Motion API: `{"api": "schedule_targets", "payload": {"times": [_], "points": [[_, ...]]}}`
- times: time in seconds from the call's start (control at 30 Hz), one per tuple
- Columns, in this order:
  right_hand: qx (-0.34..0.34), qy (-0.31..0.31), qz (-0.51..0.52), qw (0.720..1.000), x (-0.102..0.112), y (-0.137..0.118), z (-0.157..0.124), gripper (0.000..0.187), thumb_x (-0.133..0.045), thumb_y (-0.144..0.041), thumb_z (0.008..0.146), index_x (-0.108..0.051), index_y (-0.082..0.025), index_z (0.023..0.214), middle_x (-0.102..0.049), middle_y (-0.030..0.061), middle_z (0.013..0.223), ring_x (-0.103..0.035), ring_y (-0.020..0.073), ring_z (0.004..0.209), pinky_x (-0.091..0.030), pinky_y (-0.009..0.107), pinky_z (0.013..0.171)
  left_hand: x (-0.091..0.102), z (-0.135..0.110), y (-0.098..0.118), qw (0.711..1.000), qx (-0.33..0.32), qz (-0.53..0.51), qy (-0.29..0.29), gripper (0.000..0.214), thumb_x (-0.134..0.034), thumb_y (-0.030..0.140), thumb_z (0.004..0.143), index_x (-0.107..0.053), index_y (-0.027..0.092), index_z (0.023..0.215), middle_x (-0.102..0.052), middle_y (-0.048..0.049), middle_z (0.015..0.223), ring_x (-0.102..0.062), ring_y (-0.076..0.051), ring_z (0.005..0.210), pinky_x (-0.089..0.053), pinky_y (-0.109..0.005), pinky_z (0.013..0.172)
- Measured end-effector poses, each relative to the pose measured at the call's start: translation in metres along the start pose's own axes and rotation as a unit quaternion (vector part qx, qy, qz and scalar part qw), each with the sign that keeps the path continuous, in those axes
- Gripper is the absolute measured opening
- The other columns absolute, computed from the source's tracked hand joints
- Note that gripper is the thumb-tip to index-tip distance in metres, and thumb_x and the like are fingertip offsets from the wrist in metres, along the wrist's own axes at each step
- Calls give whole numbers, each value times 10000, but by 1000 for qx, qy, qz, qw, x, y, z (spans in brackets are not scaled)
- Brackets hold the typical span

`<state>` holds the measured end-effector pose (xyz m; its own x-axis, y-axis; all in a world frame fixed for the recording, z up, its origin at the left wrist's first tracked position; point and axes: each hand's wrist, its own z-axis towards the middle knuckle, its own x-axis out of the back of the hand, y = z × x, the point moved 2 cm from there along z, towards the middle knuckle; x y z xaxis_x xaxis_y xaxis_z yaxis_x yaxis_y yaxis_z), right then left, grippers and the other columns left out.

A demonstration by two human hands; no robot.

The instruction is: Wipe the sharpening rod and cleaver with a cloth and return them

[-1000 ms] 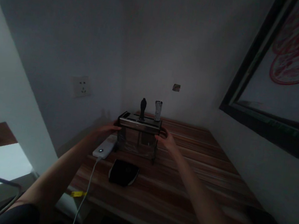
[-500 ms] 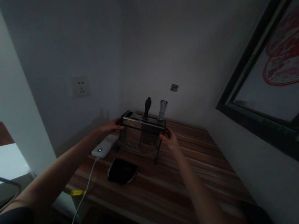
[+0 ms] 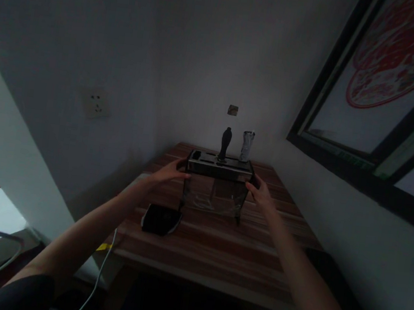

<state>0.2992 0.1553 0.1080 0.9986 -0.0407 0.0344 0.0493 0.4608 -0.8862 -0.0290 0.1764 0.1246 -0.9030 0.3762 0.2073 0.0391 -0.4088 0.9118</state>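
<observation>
We list one holder point(image 3: 217, 182), midway in our grip; left hand point(image 3: 170, 171) clasping its nine-o'clock end, right hand point(image 3: 261, 193) its three-o'clock end; arms point(image 3: 93, 222) stretched toward twelve.

Person's left hand point(image 3: 170, 171) and right hand point(image 3: 262, 192): some fingers hidden behind ends of holder point(image 3: 220, 170). Cord point(image 3: 101, 268), below left fingers: upper part behind forearm point(image 3: 95, 224), lower cut off. Picture frame point(image 3: 342, 162), above right fingers: cut by edge.

Seemingly a home — striped table point(image 3: 204, 237), wall socket point(image 3: 96, 103) and framed picture point(image 3: 365, 121) suggest it.
</observation>
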Motion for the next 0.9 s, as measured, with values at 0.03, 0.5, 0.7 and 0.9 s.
{"api": "schedule_targets", "payload": {"times": [0.03, 0.5, 0.7, 0.9], "points": [[-1, 4, -3, 1000, 6, -1, -4, 639, -772, -501, 536, -612, -211, 1083, -655, 75, 1105, -581, 265, 1062, -424, 445, 962, -6, 0, 0, 1000, -1, 0, -12, 706, -758, 279, 615, -497, 141, 1256, -537, -127, 1306, -447, -310, 1234, -317, -459, 1046], [-14, 29, -13, 999, 60, 9, -37, 595, -789, -459, 526, -628, -221, 1048, -661, 49, 1098, -612, 242, 1011, -458, 408, 924, -56, 11, -10, 998, 13, -26, -48, 860, -783, 273, 547, -419, 145, 1315, -440, -149, 1388, -425, -293, 1256, -301, -469, 1058], [-7, 27, -9, 1000, 63, 17, -40, 541, -779, -430, 562, -629, -234, 1043, -641, 33, 1149, -586, 234, 1071, -424, 397, 965, -60, 8, -10, 999, 1, -14, -33, 827, -770, 284, 567, -424, 141, 1304, -435, -145, 1394, -399, -292, 1277, -295, -455, 1065], [-6, 36, -7, 999, 60, 20, -41, 574, -780, -439, 553, -624, -230, 1065, -647, 36, 1140, -582, 240, 1076, -409, 414, 980, -59, 6, -11, 999, -6, -2, -32, 816, -767, 313, 579, -425, 140, 1299, -440, -150, 1389, -414, -302, 1265, -291, -478, 1065]]}}
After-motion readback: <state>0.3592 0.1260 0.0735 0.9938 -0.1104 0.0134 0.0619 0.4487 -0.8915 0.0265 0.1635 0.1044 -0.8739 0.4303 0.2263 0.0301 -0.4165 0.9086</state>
